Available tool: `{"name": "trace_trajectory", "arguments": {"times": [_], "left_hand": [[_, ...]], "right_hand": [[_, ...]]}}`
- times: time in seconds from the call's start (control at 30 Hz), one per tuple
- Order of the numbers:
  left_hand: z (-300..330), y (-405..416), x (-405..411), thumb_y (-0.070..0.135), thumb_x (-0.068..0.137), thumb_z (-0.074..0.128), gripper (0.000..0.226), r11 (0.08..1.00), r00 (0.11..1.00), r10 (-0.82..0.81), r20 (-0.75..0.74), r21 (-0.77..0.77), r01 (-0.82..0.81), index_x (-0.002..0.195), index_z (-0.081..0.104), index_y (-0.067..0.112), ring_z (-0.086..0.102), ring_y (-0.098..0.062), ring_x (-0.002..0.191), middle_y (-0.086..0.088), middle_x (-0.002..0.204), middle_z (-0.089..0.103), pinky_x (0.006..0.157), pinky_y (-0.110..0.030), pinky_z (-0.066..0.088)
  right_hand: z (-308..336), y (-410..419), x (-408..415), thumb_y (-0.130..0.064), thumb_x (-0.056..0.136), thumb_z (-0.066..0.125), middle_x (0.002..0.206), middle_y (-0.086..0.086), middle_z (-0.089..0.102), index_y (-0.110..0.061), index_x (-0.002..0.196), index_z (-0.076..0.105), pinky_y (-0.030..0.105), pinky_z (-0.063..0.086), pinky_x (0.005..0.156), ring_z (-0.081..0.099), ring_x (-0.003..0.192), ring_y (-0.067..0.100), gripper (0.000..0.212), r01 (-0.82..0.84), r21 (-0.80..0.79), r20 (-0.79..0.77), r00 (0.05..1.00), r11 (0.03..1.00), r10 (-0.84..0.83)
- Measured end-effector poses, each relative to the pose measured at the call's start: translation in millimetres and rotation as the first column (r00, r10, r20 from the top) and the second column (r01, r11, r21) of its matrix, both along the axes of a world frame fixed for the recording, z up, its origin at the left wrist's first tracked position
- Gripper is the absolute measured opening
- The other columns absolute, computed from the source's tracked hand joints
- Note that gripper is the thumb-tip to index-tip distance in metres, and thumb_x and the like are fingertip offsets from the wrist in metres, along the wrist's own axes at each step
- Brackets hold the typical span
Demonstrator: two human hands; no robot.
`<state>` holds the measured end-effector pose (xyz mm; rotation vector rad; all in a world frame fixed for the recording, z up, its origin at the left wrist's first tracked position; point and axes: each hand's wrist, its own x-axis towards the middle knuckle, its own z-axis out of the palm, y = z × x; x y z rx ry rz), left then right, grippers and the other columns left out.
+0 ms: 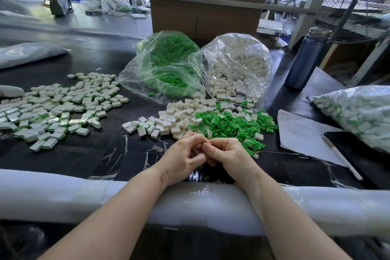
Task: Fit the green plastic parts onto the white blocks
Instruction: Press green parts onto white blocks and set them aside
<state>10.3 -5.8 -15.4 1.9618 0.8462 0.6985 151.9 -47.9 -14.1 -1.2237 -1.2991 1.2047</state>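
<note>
Two hands meet in the middle of the black tabletop (pixel 84 154), just in front of the loose green parts. Counted from left to right, this is what sits around them.

Far to the left of the hands lies one big pile of finished blocks (pixel 57 110), white with a green edge showing. They are too many to count.

Closer, just left of and behind the hands, is one pile of plain white blocks (pixel 168 120), also too many to count.

The left hand (pixel 183 158) and the right hand (pixel 230 158) touch each other, with the fingers of both curled in tight. Something small may be pinched between them, but it is hidden, so I cannot tell what they hold. Both wrists rest on one long white padded roll (pixel 63 194) at the near edge.

Behind the hands stand two clear bags. One bag of green parts (pixel 166 63) is on the left, and one bag of white blocks (pixel 238 65) is on the right. Both are open and spilling.

Just right of the hands is one pile of loose green parts (pixel 232 124), with a few white blocks mixed in.

Farther right are one sheet of paper (pixel 301 135), one white pen (pixel 341 156), one dark blue bottle (pixel 304 63), and one more bag of finished blocks (pixel 358 112).
</note>
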Motion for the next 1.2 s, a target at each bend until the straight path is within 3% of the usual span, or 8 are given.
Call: {"name": "trace_trajectory", "arguments": {"times": [0.13, 0.27, 0.4, 0.57, 0.73, 0.83, 0.93, 1.2], "left_hand": [[0.3, -0.2, -0.9, 0.003, 0.084, 0.058, 0.022, 1.000, 1.000, -0.013, -0.010, 0.010, 0.013, 0.083, 0.056, 0.025, 0.052, -0.018, 0.083, 0.003, 0.093, 0.046, 0.081, -0.027, 0.045], [0.1, -0.1, -0.2, 0.004, 0.085, 0.058, 0.026, 1.000, 0.999, -0.016, -0.029, 0.017, 0.017, 0.080, 0.054, 0.028, 0.052, -0.024, 0.085, 0.003, 0.094, 0.046, 0.083, -0.029, 0.044], [0.5, -1.0, -0.2, 0.004, 0.085, 0.058, 0.025, 0.999, 0.999, -0.023, -0.034, 0.026, 0.024, 0.079, 0.053, 0.028, 0.049, -0.015, 0.080, 0.004, 0.093, 0.045, 0.081, -0.023, 0.043], [0.9, -1.2, 0.0, 0.004, 0.084, 0.057, 0.014, 0.999, 0.999, -0.031, -0.040, 0.026, 0.032, 0.086, 0.057, 0.018, 0.047, -0.009, 0.076, 0.003, 0.094, 0.045, 0.076, -0.020, 0.043], [0.0, 0.0, -0.4, 0.004, 0.086, 0.058, 0.012, 1.000, 1.000, -0.011, 0.006, 0.018, 0.011, 0.090, 0.059, 0.015, 0.051, -0.021, 0.081, -0.003, 0.098, 0.048, 0.074, -0.020, 0.045], [-0.3, 1.5, -1.0, 0.013, 0.087, 0.061, 0.003, 0.999, 0.998, 0.046, 0.053, 0.023, -0.048, 0.090, 0.061, 0.012, 0.052, -0.017, 0.080, -0.006, 0.103, 0.050, 0.072, -0.014, 0.045], [-2.5, 4.3, -0.9, 0.013, 0.087, 0.060, 0.005, 0.993, 0.991, 0.114, 0.069, 0.012, -0.115, 0.089, 0.062, 0.009, 0.055, -0.020, 0.085, -0.005, 0.103, 0.050, 0.078, -0.018, 0.047], [-2.5, 3.3, -1.4, 0.014, 0.086, 0.062, 0.002, 0.995, 0.995, 0.100, 0.017, 0.028, -0.101, 0.087, 0.062, 0.012, 0.050, -0.010, 0.074, -0.001, 0.102, 0.050, 0.069, -0.011, 0.044]], "right_hand": [[0.5, -0.9, 0.0, -0.006, 0.090, 0.055, 0.063, 0.003, 0.058, -0.014, 0.080, 0.070, 0.014, 0.041, 0.054, 0.048, 0.053, 0.004, 0.020, -0.008, -0.007, 0.002, 1.000, 1.000, 0.008], [-0.1, 0.0, 1.1, -0.004, 0.089, 0.056, 0.059, 0.001, 0.056, -0.011, 0.079, 0.070, 0.014, 0.039, 0.051, 0.045, 0.050, 0.004, 0.019, 0.008, -0.008, 0.005, 1.000, 1.000, -0.008], [-0.8, 0.0, 0.6, -0.004, 0.089, 0.056, 0.059, 0.002, 0.056, -0.010, 0.078, 0.071, 0.013, 0.038, 0.050, 0.045, 0.049, 0.003, 0.019, 0.014, -0.004, 0.021, 1.000, 1.000, -0.014], [-1.8, 0.2, 1.4, -0.005, 0.089, 0.056, 0.061, 0.008, 0.053, 0.002, 0.083, 0.070, 0.013, 0.036, 0.046, 0.043, 0.046, 0.004, 0.017, 0.032, -0.008, 0.020, 0.999, 0.999, -0.032], [-1.4, 0.6, 0.4, -0.012, 0.089, 0.059, 0.059, -0.001, 0.061, -0.012, 0.078, 0.071, 0.015, 0.044, 0.053, 0.052, 0.053, 0.005, 0.016, 0.028, 0.011, 0.003, 1.000, 1.000, -0.028], [-0.6, 0.7, -0.5, -0.021, 0.087, 0.060, 0.064, -0.003, 0.067, -0.016, 0.084, 0.071, 0.017, 0.050, 0.057, 0.061, 0.060, 0.007, 0.012, 0.071, 0.033, -0.026, 0.997, 0.997, -0.071], [-1.2, 0.3, 2.7, -0.011, 0.087, 0.062, 0.072, 0.000, 0.072, -0.013, 0.090, 0.067, 0.018, 0.051, 0.055, 0.069, 0.066, 0.013, 0.007, 0.161, 0.033, -0.097, 0.983, 0.986, -0.157], [0.7, -1.8, 2.3, 0.000, 0.083, 0.065, 0.070, 0.008, 0.068, -0.012, 0.074, 0.063, 0.028, 0.057, 0.060, 0.067, 0.065, 0.017, 0.015, 0.180, 0.097, 0.056, 0.981, 0.979, -0.186]]}}
